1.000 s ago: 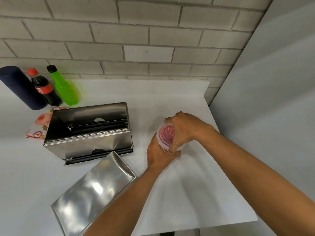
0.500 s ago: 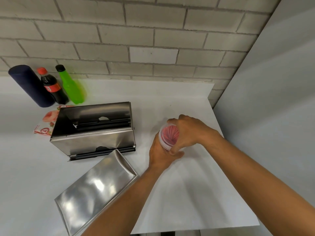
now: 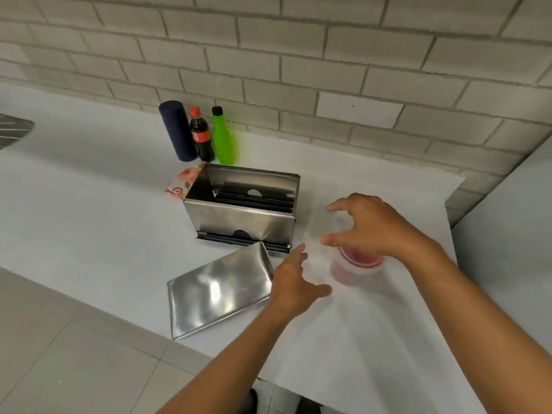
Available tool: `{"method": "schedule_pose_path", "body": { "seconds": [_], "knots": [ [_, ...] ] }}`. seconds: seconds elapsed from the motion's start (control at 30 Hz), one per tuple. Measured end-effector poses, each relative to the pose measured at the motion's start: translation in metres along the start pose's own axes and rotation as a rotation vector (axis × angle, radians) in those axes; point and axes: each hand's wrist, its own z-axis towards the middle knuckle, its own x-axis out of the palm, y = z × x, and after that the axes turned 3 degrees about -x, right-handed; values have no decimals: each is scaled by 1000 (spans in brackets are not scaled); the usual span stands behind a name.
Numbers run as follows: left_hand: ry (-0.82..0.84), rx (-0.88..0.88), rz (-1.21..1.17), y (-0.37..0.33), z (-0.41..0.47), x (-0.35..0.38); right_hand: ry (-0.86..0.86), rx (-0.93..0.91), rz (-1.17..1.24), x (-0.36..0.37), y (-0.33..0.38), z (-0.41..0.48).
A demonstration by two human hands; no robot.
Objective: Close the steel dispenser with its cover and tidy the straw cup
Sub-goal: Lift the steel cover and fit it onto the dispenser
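Observation:
The steel dispenser (image 3: 239, 218) stands open-topped in the middle of the white counter. Its shiny steel cover (image 3: 218, 292) lies flat in front of it, near the counter's front edge. A clear plastic cup (image 3: 351, 271) filled with red straws stands upright to the right of the cover. My right hand (image 3: 370, 225) hovers just above the cup with fingers spread, holding nothing. My left hand (image 3: 295, 282) is open between the cover and the cup, its fingertips at the cover's right end.
A dark blue cylinder (image 3: 177, 131), a cola bottle (image 3: 200, 135) and a green bottle (image 3: 223, 138) stand against the brick wall behind the dispenser. A floral packet (image 3: 182, 182) lies at the dispenser's left. A grey panel (image 3: 507, 240) bounds the counter on the right.
Both hands have let go of the straw cup, which now stands alone. The left hand moved left toward the cover, the right lifted above the cup. My view shifted left and back.

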Motion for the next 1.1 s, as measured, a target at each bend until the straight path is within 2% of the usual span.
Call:
{"method": "schedule_pose_path", "body": {
  "seconds": [0.2, 0.33, 0.5, 0.7, 0.9, 1.1],
  "knots": [
    [-241, 60, -5, 13, -35, -68, 81, -61, 189, 52, 38, 6],
    [-387, 28, 5, 36, -48, -122, 146, -6, 274, 90, 60, 10],
    [-542, -90, 139, 75, -58, -184, 157, 130, 330, 123, 78, 18],
    [-496, -210, 248, 110, -61, -225, 128, 302, 520, 146, 94, 25],
    [-427, -230, 332, 125, -57, -237, 72, 380, 484, 155, 105, 27],
    [-359, -238, 303, 131, -50, -241, 19, 407, 481, 161, 110, 20]
  ]
}}
